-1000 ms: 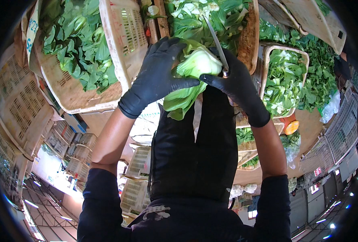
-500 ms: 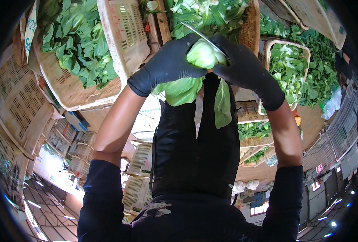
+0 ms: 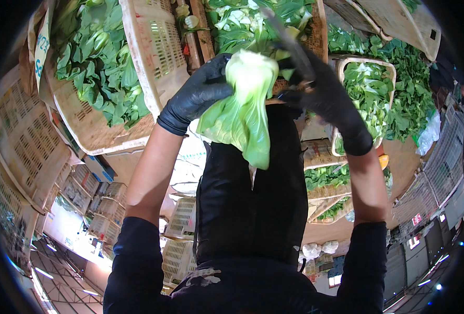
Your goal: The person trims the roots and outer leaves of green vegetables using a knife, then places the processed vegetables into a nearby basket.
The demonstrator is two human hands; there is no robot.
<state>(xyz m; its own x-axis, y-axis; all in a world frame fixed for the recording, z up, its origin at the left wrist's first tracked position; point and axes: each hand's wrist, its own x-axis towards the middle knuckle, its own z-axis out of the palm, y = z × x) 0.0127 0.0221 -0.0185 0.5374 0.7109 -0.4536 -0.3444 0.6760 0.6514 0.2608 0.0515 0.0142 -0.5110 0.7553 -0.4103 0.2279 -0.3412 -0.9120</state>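
A head of bok choy [image 3: 245, 104] hangs in front of my lap, its pale base up and its green leaves drooping. My gloved left hand [image 3: 198, 97] is closed around its left side near the base. My right hand [image 3: 326, 99], in the same black glove, grips a knife [image 3: 293, 44] just to the right of the bok choy. The knife's blade points up and away and is smeared by motion; its handle is mostly hidden in the fingers. Beyond both hands lies a crate with leaves and pale trimmings [image 3: 237, 21].
To the left stands a large crate [image 3: 93, 144] of leafy greens, with another crate's slatted wall [image 3: 158, 47] beside it. A smaller crate [image 3: 393, 73] of bok choy sits at the right among heaped greens [image 3: 415, 99]. A clear plastic bag [image 3: 428, 133] lies near them.
The knife and right hand have come away from the bok choy's base to the right. The left hand has turned the bok choy base up, and the loose leaf that dangled beneath is gone from view.
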